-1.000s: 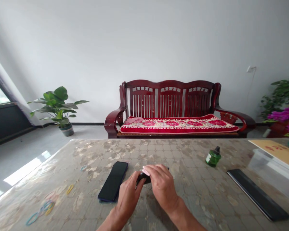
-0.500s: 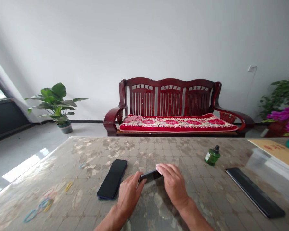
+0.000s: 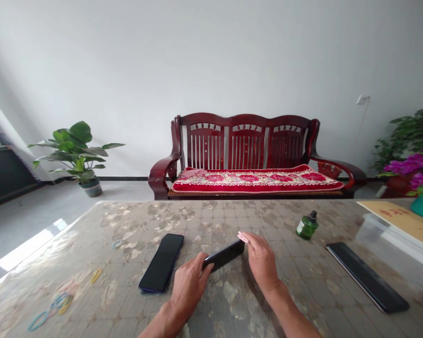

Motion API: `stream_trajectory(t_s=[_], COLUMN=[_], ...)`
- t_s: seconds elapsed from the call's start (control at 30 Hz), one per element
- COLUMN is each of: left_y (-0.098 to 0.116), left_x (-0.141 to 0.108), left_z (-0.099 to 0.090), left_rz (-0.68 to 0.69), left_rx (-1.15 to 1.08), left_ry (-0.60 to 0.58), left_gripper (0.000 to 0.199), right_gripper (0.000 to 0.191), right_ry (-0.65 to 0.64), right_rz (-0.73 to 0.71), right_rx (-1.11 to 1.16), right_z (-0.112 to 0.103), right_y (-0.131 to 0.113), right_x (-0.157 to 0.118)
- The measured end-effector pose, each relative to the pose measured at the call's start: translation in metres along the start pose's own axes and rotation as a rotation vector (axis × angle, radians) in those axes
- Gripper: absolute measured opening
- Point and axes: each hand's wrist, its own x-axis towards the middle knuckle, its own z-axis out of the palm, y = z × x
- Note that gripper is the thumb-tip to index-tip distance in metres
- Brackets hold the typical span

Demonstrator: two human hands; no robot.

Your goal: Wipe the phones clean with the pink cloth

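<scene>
A dark phone (image 3: pixel 226 256) is held tilted above the table, its dark face towards me. My left hand (image 3: pixel 190 281) grips its left end between thumb and fingers. At its right end, my right hand (image 3: pixel 261 258) has its fingers pressed together around something small and pale pink (image 3: pixel 242 237), which touches or nearly touches the phone's upper right corner. Another dark phone (image 3: pixel 162 263) lies on the table left of my left hand. On the right lies a long black phone-like device (image 3: pixel 366 276). A green bottle (image 3: pixel 307 226) with a black cap stands behind it.
Rubber bands (image 3: pixel 52 307) lie on the patterned table (image 3: pixel 127 310) at the left, with a yellow one (image 3: pixel 96 275) nearby. A clear box (image 3: pixel 391 249), a tan board (image 3: pixel 398 220) and purple flowers (image 3: pixel 416 169) are at the right. A red wooden bench (image 3: pixel 248 145) stands behind.
My right hand has moved slightly right, uncovering more of the held phone, whose face now shows more. The whole view has shifted a little, moving the scene leftward.
</scene>
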Motion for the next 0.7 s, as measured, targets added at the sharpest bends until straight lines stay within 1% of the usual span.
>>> stream_trajectory(t_s=[0.13,0.23,0.3,0.37,0.47,0.57,0.7], left_y=[0.001,0.000,-0.001,0.000,0.003,0.006,0.008], left_x=[0.000,0.001,0.002,0.003,0.004,0.003,0.002], left_z=[0.002,0.005,0.009,0.012,0.015,0.016,0.015], left_rz=[-0.048,-0.056,-0.059,-0.068,-0.098,-0.136,-0.144], left_rx=[-0.058,-0.157,-0.222,-0.276,-0.329,-0.349,-0.404], left_ry=[-0.025,-0.005,0.025,0.048,0.043,0.020,-0.042], left_gripper=[0.014,0.027,0.033,0.036,0.037,0.039,0.043], right_gripper=[0.030,0.031,0.031,0.031,0.033,0.033,0.034], right_ry=[-0.026,-0.046,-0.030,0.001,0.037,0.009,-0.061], right_rz=[0.126,0.164,0.169,0.153,0.110,0.089,0.125], right_rx=[-0.001,-0.005,-0.010,-0.021,-0.040,-0.063,-0.078], right_z=[0.010,0.013,0.014,0.013,0.012,0.013,0.018], right_y=[0.009,0.013,0.014,0.015,0.016,0.014,0.013], right_x=[-0.006,-0.008,-0.008,-0.008,-0.010,-0.016,-0.023])
